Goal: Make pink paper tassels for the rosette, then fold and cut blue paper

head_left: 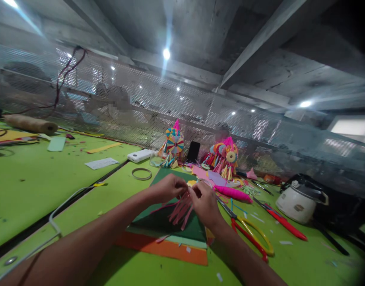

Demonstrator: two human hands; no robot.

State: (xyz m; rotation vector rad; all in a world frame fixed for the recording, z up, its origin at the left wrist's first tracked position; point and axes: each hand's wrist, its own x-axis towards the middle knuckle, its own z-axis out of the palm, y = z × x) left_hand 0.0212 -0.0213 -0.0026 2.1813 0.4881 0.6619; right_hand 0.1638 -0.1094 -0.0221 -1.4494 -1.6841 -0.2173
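Note:
Above a stack of coloured paper, my left hand point(172, 188) and my right hand point(205, 201) meet, fingertips pinched at the top of a pink paper tassel point(181, 212). Its thin strips hang down over the dark green sheet point(158, 222). A small yellow paper piece point(191, 183) shows just behind the fingertips; how it joins the tassel is hidden. Beneath the green sheet, the edge of an orange sheet point(170, 249) sticks out. To the right of my right hand lie scissors point(251, 230) with yellow and red handles, beside a roll of bright pink material point(233, 193).
Finished-looking paper ornaments point(174, 143) and a phone point(193, 151) stand by the mesh partition point(140, 119). A red-handled tool point(285, 224) and a cream-and-grey pot point(298, 202) are at right. Left are a tape ring point(141, 173), a white power bank point(140, 155) and a cable point(55, 226).

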